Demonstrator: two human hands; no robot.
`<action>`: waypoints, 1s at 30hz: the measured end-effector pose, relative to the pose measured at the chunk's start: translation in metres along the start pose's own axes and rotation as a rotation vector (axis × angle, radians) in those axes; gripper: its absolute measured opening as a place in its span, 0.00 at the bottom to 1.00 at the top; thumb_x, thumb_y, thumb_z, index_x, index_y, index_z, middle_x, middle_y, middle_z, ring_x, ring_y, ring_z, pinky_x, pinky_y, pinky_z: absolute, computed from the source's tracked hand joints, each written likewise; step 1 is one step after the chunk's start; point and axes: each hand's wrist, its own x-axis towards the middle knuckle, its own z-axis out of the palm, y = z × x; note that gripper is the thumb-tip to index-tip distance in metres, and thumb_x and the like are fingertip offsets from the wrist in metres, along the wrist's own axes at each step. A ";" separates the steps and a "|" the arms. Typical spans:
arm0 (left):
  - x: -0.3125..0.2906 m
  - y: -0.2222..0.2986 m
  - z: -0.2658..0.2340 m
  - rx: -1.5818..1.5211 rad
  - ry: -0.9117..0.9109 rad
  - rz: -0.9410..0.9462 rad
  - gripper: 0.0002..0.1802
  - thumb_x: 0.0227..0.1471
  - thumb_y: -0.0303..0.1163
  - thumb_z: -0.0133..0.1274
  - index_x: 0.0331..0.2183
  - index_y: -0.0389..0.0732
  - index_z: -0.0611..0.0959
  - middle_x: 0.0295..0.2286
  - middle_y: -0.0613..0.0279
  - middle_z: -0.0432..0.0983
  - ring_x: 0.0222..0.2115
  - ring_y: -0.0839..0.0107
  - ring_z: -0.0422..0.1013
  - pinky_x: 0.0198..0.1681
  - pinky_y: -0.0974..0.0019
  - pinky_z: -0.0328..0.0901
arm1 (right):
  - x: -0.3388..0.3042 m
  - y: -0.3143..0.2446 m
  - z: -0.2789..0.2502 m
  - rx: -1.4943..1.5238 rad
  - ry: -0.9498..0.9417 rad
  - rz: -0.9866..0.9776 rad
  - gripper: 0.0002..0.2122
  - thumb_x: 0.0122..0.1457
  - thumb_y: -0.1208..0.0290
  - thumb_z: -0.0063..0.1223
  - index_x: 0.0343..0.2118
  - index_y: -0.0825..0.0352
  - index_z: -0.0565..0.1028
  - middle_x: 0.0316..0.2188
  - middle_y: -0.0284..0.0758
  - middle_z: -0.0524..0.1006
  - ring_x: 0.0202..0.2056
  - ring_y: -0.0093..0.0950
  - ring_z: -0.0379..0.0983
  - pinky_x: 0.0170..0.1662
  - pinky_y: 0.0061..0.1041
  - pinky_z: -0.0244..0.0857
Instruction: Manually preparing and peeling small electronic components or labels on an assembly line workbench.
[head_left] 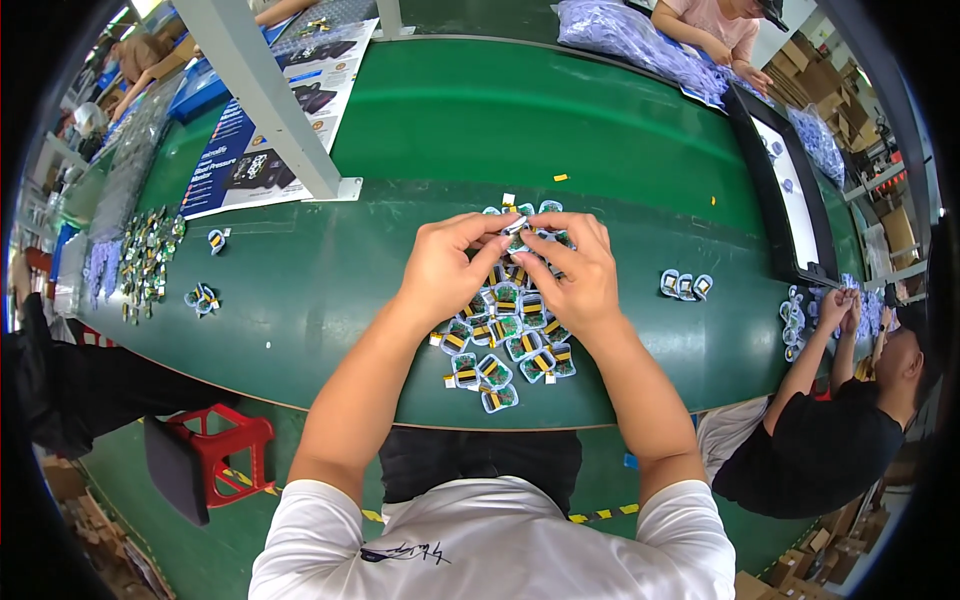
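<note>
Between my fingertips is a small pale casing with a circuit board in it (517,229), held above the far end of a pile. My left hand (445,262) pinches it from the left, thumb and index finger together. From the other side, the thumb and fingers of my right hand (578,270) close on it. Fingers cover much of the piece. Below and between my wrists lies the pile of similar pale casings (505,327), with green boards and dark, yellow-edged parts showing. Three more casings (685,286) sit in a row to the right.
A grey post (265,100) stands on a printed sheet (215,178) at left. Loose small boards (150,262) are heaped beyond a few casings (203,299). A black-framed panel (785,190) lies right. Co-workers sit at right and far side; a red stool (225,455) stands lower left.
</note>
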 end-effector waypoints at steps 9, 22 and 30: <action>0.001 0.000 0.004 0.191 0.159 0.233 0.16 0.57 0.20 0.60 0.48 0.37 0.87 0.37 0.52 0.86 0.35 0.63 0.83 0.39 0.67 0.77 | -0.008 -0.004 0.014 0.526 0.002 0.348 0.11 0.61 0.80 0.61 0.46 0.69 0.85 0.60 0.42 0.75 0.59 0.36 0.72 0.62 0.34 0.65; 0.002 -0.003 0.006 -0.116 -0.028 -0.060 0.24 0.55 0.21 0.65 0.54 0.35 0.82 0.36 0.56 0.87 0.35 0.74 0.82 0.42 0.68 0.76 | 0.008 0.027 -0.024 0.362 -0.221 0.174 0.10 0.55 0.78 0.68 0.41 0.68 0.83 0.46 0.38 0.83 0.52 0.35 0.78 0.56 0.35 0.70; 0.009 -0.022 -0.011 0.606 0.182 0.082 0.14 0.55 0.33 0.65 0.43 0.39 0.88 0.42 0.55 0.82 0.47 0.54 0.74 0.52 0.55 0.68 | -0.010 0.088 -0.113 -0.394 -0.389 0.487 0.09 0.50 0.68 0.69 0.31 0.68 0.84 0.56 0.40 0.79 0.59 0.44 0.71 0.65 0.43 0.60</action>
